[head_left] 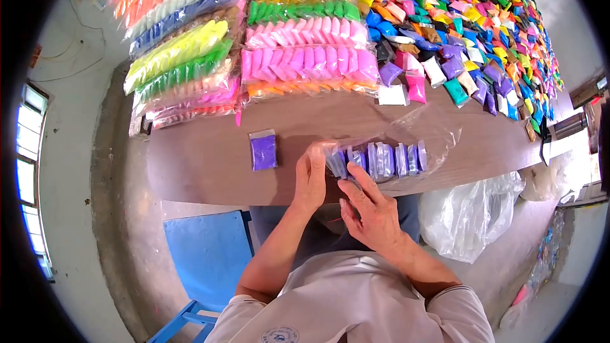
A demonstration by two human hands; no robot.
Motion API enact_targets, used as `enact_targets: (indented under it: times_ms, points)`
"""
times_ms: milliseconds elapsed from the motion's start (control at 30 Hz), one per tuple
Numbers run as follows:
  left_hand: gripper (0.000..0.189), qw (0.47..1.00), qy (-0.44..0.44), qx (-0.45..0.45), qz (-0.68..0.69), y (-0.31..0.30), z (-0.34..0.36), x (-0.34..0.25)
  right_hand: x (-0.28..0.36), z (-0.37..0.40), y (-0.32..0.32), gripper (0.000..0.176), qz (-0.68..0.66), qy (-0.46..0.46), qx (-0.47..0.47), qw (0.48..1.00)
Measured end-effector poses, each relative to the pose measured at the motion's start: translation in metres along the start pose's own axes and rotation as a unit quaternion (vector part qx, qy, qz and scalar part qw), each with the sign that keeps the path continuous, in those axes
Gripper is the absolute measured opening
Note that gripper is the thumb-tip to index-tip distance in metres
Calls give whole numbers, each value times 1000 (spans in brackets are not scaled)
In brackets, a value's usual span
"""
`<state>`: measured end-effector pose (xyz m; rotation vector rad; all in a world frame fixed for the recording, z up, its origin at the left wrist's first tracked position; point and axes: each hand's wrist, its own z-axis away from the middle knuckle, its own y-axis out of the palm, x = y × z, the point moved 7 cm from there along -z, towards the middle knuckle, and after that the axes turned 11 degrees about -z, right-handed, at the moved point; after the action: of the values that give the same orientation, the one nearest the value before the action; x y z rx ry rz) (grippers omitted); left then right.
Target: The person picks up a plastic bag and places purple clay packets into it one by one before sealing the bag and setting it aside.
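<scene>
L hand (310, 176) is at the left end of a row of purple packets (381, 160), fingers pressed together and curled round that end. R hand (370, 209) is just beside it w/ fingers loosely spread, index and middle laid flat on the front of the row, not pinching anything. The row lies inside a clear plastic bag (432, 128) near the front edge of the brown tabletop (210, 165), approx. centre. A single purple packet (263, 151) lies alone left of the L hand, apart from it. Further back: bagged pink bundles (308, 63), yellow and green bundles (181, 57), and a big loose pile of mixed-colour packets (470, 19) to the right. A white plastic sack (470, 216) hangs below the tabletop's right side; blue stool (210, 251) sits lower left
</scene>
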<state>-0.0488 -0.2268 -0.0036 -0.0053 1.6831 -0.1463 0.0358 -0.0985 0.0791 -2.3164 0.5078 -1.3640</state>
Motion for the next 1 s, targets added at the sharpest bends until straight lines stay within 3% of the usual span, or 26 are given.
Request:
enact_targets:
  times_ms: [67, 167, 367, 667, 1000]
  points:
    - [55, 999, 33, 2, -14, 0, -1, -6, -4, -2, 1, 35, 2, 13, 6, 1000]
    - [56, 1000, -3, -2, -11, -2, 1, -10, -8, -4, 1, 31, 31, 14, -14, 999]
    - [57, 1000, 12, 0, -7, -2, 0, -7, -16, -3, -5, 24, 18, 5, -29, 999]
    - [55, 999, 16, -3, -30, -3, 0, -4, -22, -8, -10, 23, -25, 66, -50, 996]
    - [51, 1000, 17, 6, -12, -3, -1, -4, -25, -7, -15, 22, -45, 56, -68, 995]
